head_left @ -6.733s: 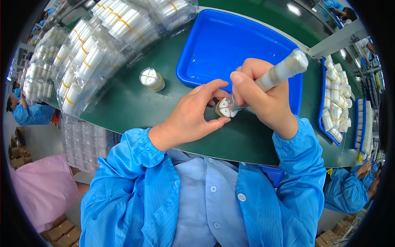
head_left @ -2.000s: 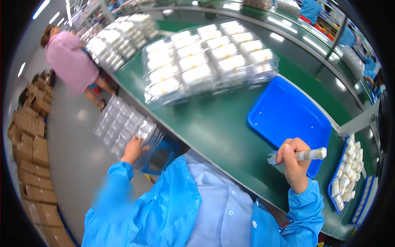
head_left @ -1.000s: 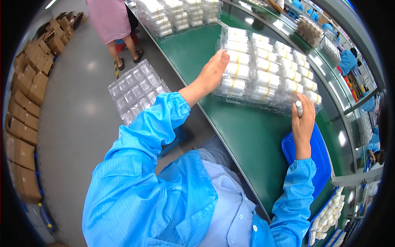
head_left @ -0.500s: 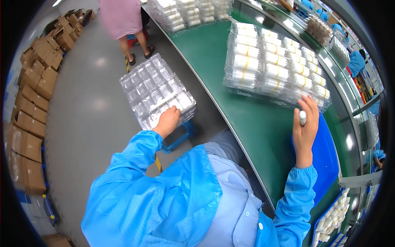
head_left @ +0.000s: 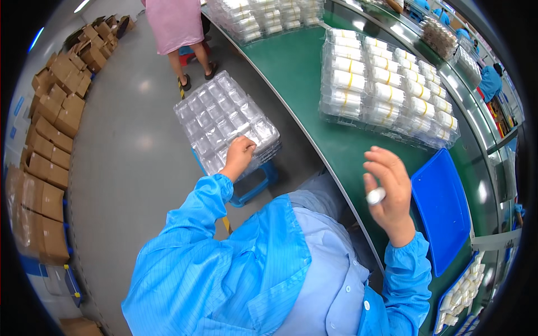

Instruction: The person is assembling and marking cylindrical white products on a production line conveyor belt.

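My left hand (head_left: 239, 158) is closed, its fingertips pinched at the top of a stack of clear plastic trays (head_left: 210, 115) with rows of pockets. That stack rests on a blue stool (head_left: 255, 186) left of the green table. Over the near part of the table, my right hand (head_left: 389, 193) is raised with fingers apart. A white cover (head_left: 376, 196) shows on what looks like its thumb. Beyond it lie stacked clear trays (head_left: 350, 116) filled with white rolled bundles (head_left: 388, 94), each with a yellow band.
A blue tray (head_left: 443, 218) lies right of my right hand on the green table (head_left: 297, 73). More filled trays (head_left: 263, 19) stand at the far end, near a person in pink (head_left: 174, 25). Cardboard boxes (head_left: 47, 190) line the left wall. White pieces (head_left: 465, 288) fill a bin at lower right.
My right hand has drawn back leftward from the filled trays, uncovering more of the blue tray. My left hand stays at the tray stack, its fingers more pinched. The view has shifted slightly.
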Tool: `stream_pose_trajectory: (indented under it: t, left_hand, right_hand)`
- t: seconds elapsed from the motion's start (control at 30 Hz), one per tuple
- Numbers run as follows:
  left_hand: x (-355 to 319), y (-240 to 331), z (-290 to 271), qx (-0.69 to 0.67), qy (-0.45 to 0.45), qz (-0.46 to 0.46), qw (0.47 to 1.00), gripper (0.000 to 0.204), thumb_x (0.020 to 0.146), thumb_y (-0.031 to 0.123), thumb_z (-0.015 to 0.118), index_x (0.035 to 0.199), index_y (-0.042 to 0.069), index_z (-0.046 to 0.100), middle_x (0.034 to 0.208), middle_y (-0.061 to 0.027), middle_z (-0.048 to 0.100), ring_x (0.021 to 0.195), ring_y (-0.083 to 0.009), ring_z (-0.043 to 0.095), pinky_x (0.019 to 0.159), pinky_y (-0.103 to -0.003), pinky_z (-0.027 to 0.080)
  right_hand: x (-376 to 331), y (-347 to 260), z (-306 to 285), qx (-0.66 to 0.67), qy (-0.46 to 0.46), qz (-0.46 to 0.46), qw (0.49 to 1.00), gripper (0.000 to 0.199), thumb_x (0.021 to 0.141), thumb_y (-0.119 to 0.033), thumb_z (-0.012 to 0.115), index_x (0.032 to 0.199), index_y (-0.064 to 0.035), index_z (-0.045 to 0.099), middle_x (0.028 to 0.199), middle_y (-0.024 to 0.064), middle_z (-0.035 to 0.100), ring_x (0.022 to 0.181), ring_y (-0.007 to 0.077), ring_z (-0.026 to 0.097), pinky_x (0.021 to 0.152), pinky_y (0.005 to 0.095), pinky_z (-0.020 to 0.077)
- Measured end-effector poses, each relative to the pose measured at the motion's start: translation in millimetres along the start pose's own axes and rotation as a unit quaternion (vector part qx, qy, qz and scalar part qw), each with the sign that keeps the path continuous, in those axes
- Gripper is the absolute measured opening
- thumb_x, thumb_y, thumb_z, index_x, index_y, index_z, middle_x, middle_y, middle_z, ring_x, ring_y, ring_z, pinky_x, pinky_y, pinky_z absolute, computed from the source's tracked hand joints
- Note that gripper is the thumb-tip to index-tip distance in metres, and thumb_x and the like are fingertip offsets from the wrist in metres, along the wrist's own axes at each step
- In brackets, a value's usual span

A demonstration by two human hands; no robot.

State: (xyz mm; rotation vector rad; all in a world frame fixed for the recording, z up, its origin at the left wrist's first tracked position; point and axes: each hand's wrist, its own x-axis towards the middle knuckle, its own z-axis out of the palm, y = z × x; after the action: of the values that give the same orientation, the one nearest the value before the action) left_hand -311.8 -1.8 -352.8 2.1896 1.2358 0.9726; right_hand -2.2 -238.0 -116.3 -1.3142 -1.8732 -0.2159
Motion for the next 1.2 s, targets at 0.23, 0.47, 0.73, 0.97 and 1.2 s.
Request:
stream_pose_trajectory:
  t: [0.23, 0.47, 0.73, 0.97, 1.2]
  left_hand:
    - [31.7, 62.7, -81.6, 0.194, 0.099, 0.080, 0.973, 0.008, 0.086, 0.004, 0.056, 0.095, 0.004, 0.055, 0.096, -0.0144, 0.056, 0.096, -0.0348, 0.052, 0.083, -0.044, 0.043]
    - [99.8, 129.3, -195.9, 0.322, 0.229, 0.134, 0.909, 0.020, 0.088, 0.000, 0.051, 0.106, 0.005, 0.057, 0.095, -0.0129, 0.058, 0.091, -0.0322, 0.055, 0.080, -0.043, 0.045]
    - [134.7, 272.3, -238.3, 0.077, 0.214, 0.353, 0.908, 0.026, 0.086, -0.008, 0.048, 0.108, 0.002, 0.058, 0.100, -0.0114, 0.058, 0.099, -0.0240, 0.058, 0.084, -0.031, 0.046]
    - [217.9, 293.6, -114.8, 0.008, -0.042, 0.510, 0.859, 0.028, 0.071, -0.017, 0.050, 0.089, 0.001, 0.059, 0.096, -0.0110, 0.059, 0.093, -0.0280, 0.057, 0.083, -0.034, 0.046]
    - [255.6, 253.9, -47.6, 0.052, -0.103, 0.502, 0.857, 0.023, 0.069, -0.016, 0.052, 0.083, 0.001, 0.058, 0.098, -0.0107, 0.060, 0.108, -0.0322, 0.057, 0.091, -0.039, 0.046]
  right_hand:
    - [-5.1, -0.3, 12.1, 0.021, -0.036, 0.004, 0.999, 0.016, 0.075, -0.002, 0.070, 0.090, -0.0014, 0.064, 0.102, 0.0135, 0.065, 0.101, 0.0334, 0.064, 0.082, 0.0426, 0.0518]
    - [-5.2, 5.7, 5.1, 0.025, -0.016, 0.011, 0.999, 0.015, 0.076, -0.002, 0.069, 0.089, -0.0020, 0.064, 0.101, 0.0132, 0.066, 0.100, 0.0324, 0.064, 0.083, 0.0426, 0.0518]
    - [-15.5, 12.1, -16.8, 0.016, 0.002, 0.010, 1.000, 0.016, 0.076, -0.002, 0.069, 0.091, -0.0029, 0.064, 0.102, 0.0125, 0.066, 0.100, 0.0319, 0.064, 0.083, 0.0420, 0.0521]
    - [-44.9, 5.4, -49.5, -0.005, 0.004, 0.012, 1.000, 0.020, 0.076, -0.006, 0.072, 0.094, -0.0036, 0.064, 0.104, 0.0113, 0.065, 0.102, 0.0302, 0.064, 0.082, 0.0413, 0.0524]
    - [-59.1, 12.8, -64.2, -0.021, 0.000, 0.044, 0.999, 0.019, 0.078, -0.006, 0.070, 0.095, -0.0019, 0.064, 0.105, 0.0121, 0.063, 0.103, 0.0300, 0.062, 0.084, 0.0413, 0.0515]
